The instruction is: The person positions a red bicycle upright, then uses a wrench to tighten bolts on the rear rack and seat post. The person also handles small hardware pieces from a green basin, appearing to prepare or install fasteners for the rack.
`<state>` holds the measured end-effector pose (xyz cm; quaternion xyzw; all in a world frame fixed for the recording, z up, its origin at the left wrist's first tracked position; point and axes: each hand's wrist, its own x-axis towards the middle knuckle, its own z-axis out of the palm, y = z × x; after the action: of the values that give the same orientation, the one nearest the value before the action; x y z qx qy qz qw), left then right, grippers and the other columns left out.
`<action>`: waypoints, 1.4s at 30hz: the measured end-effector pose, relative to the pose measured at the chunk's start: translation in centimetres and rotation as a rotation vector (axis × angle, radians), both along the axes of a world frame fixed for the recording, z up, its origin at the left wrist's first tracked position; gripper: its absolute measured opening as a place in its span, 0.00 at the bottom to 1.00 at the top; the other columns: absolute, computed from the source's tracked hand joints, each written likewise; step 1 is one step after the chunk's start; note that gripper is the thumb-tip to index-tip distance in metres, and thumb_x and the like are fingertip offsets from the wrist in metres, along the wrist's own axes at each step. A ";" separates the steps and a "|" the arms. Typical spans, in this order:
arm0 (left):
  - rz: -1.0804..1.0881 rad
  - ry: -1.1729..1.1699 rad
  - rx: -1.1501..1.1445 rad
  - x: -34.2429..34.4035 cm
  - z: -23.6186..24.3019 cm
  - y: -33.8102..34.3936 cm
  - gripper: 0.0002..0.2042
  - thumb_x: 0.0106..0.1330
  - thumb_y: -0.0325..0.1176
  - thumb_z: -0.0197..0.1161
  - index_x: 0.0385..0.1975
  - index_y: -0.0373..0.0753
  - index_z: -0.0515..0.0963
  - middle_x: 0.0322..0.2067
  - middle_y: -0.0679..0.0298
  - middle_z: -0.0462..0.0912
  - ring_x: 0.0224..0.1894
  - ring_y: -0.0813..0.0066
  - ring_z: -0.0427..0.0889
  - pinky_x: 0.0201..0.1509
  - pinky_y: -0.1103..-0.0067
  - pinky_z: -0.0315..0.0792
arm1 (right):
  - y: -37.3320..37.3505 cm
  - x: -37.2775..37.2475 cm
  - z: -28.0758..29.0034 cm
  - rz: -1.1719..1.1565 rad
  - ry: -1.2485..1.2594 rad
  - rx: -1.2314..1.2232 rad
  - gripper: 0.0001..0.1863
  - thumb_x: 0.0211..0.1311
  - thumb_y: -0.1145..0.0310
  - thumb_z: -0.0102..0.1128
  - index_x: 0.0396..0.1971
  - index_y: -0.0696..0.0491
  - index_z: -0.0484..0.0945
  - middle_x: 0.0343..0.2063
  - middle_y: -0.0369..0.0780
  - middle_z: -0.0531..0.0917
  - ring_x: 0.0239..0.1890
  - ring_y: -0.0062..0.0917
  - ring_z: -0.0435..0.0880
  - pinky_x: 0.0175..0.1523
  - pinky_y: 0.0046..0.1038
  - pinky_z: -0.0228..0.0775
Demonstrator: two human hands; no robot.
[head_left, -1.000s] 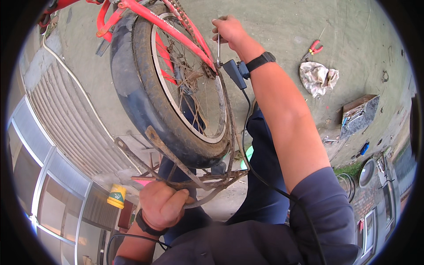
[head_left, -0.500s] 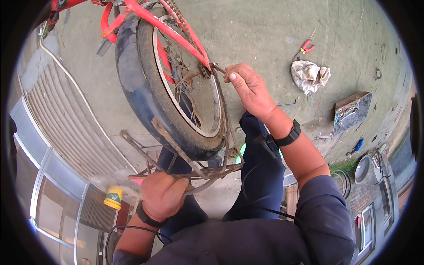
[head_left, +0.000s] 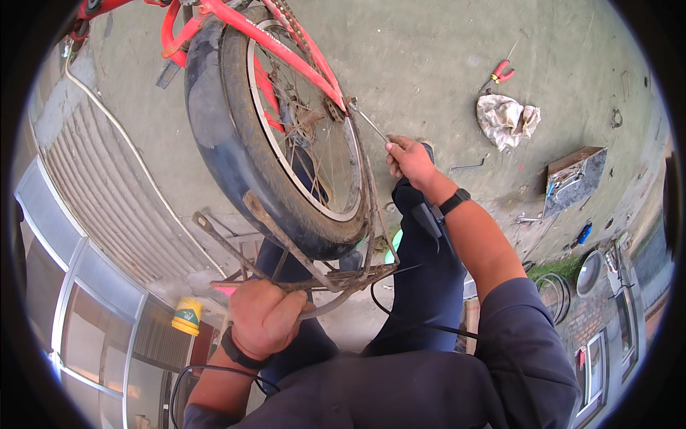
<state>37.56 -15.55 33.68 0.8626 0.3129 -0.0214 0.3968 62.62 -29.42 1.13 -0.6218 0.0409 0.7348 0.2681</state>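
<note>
From where I stand, the red bicycle frame (head_left: 275,44) runs out of sight at the upper left, cut off by the dark rim. Its rear wheel (head_left: 221,136) leans from upper left to lower right, the hub half lost among spokes and struts. Below, the left hand (head_left: 263,318) has a firm grip on the rusty rack (head_left: 289,247), the curled fingers hiding the bar inside. A slim metal wrench (head_left: 371,123) slants down rightward from the axle end, its head pointing up and left; how that head sits there is hard to make out. The right hand (head_left: 413,163) has a narrow grip on its lower end, covering the tip. Farther right, a crumpled cloth (head_left: 506,121) lies just below red-handled pliers (head_left: 500,74), then a tray (head_left: 589,182) whose jumbled contents I can't sort out.
</note>
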 end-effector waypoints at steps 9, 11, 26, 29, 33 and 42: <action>-0.015 -0.006 -0.009 -0.6 -1.1 -0.2 0.15 0.41 0.25 0.69 0.32 0.39 0.80 0.19 0.68 0.72 0.17 0.68 0.72 0.18 0.73 0.63 | 12.4 2.5 -10.4 -0.109 -0.052 -0.116 0.08 0.66 0.75 0.48 0.39 0.63 0.75 0.32 0.44 0.83 0.29 0.32 0.87 0.32 0.30 0.83; -0.001 -0.010 -0.025 -0.5 -1.1 -0.1 0.14 0.41 0.25 0.69 0.32 0.40 0.80 0.19 0.68 0.73 0.17 0.68 0.73 0.19 0.73 0.64 | 16.2 2.5 -9.7 -0.185 -0.141 -0.023 0.09 0.66 0.73 0.50 0.38 0.63 0.75 0.33 0.46 0.83 0.29 0.35 0.88 0.33 0.34 0.83; -0.005 0.022 -0.023 0.1 -0.3 0.2 0.14 0.43 0.27 0.72 0.31 0.39 0.80 0.20 0.66 0.73 0.18 0.67 0.73 0.20 0.73 0.64 | 12.2 2.4 10.3 0.305 -0.592 0.823 0.11 0.71 0.64 0.58 0.38 0.57 0.83 0.35 0.42 0.86 0.39 0.31 0.85 0.46 0.30 0.76; -0.001 0.003 -0.030 0.0 0.0 0.3 0.15 0.43 0.26 0.72 0.33 0.39 0.79 0.20 0.66 0.72 0.18 0.66 0.72 0.20 0.72 0.63 | 8.9 1.1 11.6 0.343 -0.732 1.033 0.09 0.68 0.67 0.61 0.42 0.55 0.83 0.39 0.47 0.86 0.40 0.39 0.86 0.46 0.34 0.76; -0.005 0.017 -0.034 -0.2 1.2 0.1 0.17 0.43 0.25 0.70 0.36 0.39 0.78 0.20 0.66 0.70 0.18 0.65 0.71 0.20 0.71 0.63 | 7.9 1.2 12.2 0.181 -0.891 0.855 0.09 0.67 0.69 0.60 0.43 0.54 0.83 0.38 0.46 0.86 0.40 0.41 0.86 0.45 0.37 0.78; -0.030 0.019 0.025 0.3 2.8 -0.5 0.17 0.42 0.25 0.69 0.36 0.39 0.78 0.20 0.64 0.67 0.20 0.64 0.71 0.21 0.70 0.63 | 8.0 4.9 15.9 0.243 -0.829 0.683 0.10 0.71 0.68 0.58 0.48 0.52 0.83 0.25 0.39 0.86 0.26 0.26 0.85 0.32 0.29 0.76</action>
<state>37.88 -16.01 36.53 0.8718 0.3042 -0.0317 0.3827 67.54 -21.39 17.04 -0.7369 -0.3810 0.4256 0.3614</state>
